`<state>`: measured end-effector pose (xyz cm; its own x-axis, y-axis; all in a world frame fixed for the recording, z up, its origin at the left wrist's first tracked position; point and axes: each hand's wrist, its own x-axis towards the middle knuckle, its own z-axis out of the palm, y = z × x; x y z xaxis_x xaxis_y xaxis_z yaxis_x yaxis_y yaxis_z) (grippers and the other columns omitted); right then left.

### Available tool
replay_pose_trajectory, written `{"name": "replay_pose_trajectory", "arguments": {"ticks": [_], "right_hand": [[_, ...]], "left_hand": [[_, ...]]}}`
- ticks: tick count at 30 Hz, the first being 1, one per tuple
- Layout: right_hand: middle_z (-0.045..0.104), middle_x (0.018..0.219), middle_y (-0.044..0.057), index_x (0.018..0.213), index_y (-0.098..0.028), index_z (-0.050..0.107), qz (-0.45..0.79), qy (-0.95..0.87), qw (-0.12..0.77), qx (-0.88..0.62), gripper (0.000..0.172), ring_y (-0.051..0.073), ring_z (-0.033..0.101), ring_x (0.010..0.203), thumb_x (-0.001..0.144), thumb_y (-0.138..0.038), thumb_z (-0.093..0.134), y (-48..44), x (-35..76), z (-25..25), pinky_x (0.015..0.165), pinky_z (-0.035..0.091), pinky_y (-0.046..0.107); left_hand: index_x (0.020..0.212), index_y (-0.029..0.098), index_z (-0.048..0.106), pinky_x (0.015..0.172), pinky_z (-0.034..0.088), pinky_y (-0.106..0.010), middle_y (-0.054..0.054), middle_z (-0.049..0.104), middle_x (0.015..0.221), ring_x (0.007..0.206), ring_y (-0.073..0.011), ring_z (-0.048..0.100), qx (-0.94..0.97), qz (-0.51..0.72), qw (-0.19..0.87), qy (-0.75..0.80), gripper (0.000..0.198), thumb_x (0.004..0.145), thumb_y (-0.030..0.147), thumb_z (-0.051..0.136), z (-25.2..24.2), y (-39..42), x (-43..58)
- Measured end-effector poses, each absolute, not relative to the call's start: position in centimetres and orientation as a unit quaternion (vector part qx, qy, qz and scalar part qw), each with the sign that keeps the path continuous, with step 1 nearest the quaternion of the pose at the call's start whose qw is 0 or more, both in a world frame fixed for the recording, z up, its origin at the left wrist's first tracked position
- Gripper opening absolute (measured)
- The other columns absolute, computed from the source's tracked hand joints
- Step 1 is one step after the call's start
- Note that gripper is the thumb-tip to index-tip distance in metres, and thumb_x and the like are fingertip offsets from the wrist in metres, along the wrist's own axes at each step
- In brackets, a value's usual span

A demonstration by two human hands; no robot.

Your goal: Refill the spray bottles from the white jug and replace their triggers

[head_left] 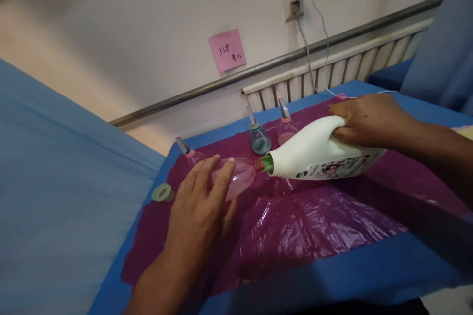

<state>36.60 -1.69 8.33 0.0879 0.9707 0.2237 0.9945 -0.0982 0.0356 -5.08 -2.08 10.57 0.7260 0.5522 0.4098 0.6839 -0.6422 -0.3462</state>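
Right in the middle of the purple plastic sheet (pixel 295 226) is a small clear bottle (pixel 238 177) with a pinkish tint, lying nearly on its side, neck pointing right. The left hand (pixel 199 211) is wrapped over its back end, fingers curled across the top and pinning it in place. Touching the neck is the green spout (pixel 268 163) of a white jug (pixel 318 155), tipped almost flat, and the right hand (pixel 365 118) is closed tight around its handle. So I'd say this is the pouring step, jug into little bottle, though I honestly can't tell if any liquid is running. My take on the next bit: it calls for holding spout and neck lined up and tilting the jug slowly, because that opening looks narrow and a slip would go straight onto the plastic. Off to the left, a green cap (pixel 162 192) sits on the blue counter (pixel 351 275) at the sheet's edge. Behind the action are three spray bottles (pixel 258 138) with grey tops, well apart from the hands. On the wall there's a pink sticky note (pixel 226 49) and a socket (pixel 294 4) with a cable hanging from it.
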Motion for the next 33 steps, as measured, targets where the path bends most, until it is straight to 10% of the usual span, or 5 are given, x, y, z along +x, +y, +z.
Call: {"name": "replay_pose_trajectory", "arguments": {"ticks": [33], "right_hand": [[0.08,0.095,0.014,0.102,-0.028,0.081,-0.084,-0.664,0.053,-0.742,0.04,0.026,0.057,0.074,0.097,-0.053,0.05,-1.6,36.4,8.8,0.066,0.022,0.039]], "left_hand": [[0.17,0.02,0.049,0.123,0.057,-0.069,-0.025,0.056,0.172,0.158,-0.0477,0.058,-0.904,-0.064,0.282,-0.314,0.07,0.102,0.012,0.066,13.2,-1.2,-3.9]]}}
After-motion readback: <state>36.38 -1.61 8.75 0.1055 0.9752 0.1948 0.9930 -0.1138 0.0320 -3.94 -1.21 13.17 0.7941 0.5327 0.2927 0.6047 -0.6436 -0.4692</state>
